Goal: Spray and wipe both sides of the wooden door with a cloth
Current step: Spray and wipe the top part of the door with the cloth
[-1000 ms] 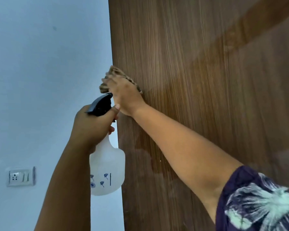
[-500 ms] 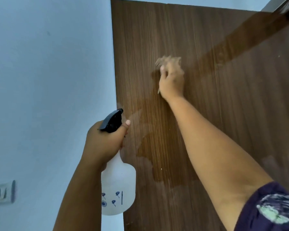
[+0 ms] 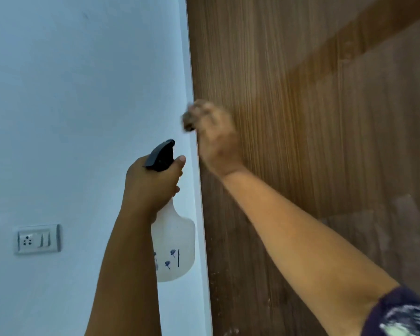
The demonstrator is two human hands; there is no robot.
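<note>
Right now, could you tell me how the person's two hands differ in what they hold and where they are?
The left hand grips the neck of a white spray bottle in front of the pale wall, while the right hand presses a cloth against the wooden door near its edge. The left hand looks sharp; the right hand is motion-blurred. The right hand sits higher than the left. Both are raised on outstretched arms.

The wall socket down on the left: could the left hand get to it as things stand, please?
Probably not yet: the left hand has its grip full with the spray bottle. The path to the wall socket looks clear.
</note>
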